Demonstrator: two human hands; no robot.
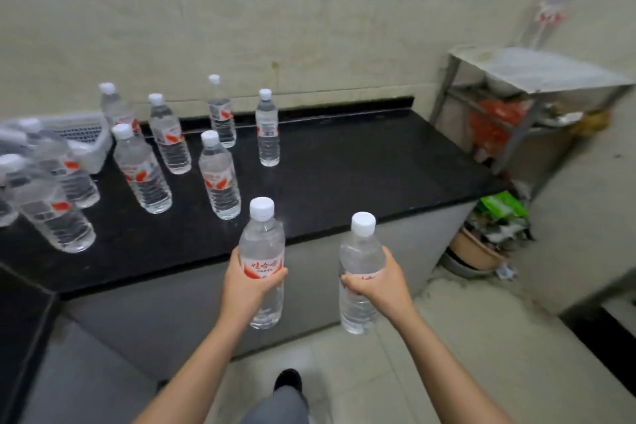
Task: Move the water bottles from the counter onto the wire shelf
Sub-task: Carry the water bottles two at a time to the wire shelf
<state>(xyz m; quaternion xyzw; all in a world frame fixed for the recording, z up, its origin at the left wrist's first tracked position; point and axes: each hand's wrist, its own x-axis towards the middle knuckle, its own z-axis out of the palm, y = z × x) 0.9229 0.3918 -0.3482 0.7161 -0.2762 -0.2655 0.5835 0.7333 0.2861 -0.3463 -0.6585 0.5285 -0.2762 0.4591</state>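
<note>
Clear plastic water bottles, one per grip, left hand [249,280] and right hand [382,282] closed on each; about nine left on black counter [344,175]; grey metal shelf [537,79] holds one.

We see a white perforated basket [84,134] at the far left, a tan basin [473,249] on the floor [447,337], green packaging [502,205] above it, and a dark shoe [288,379].

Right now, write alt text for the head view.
Each hand, left hand and right hand, grips an upright water bottle in front of a black counter. More capped bottles stand on it, and a metal shelf stands to the right.
</note>
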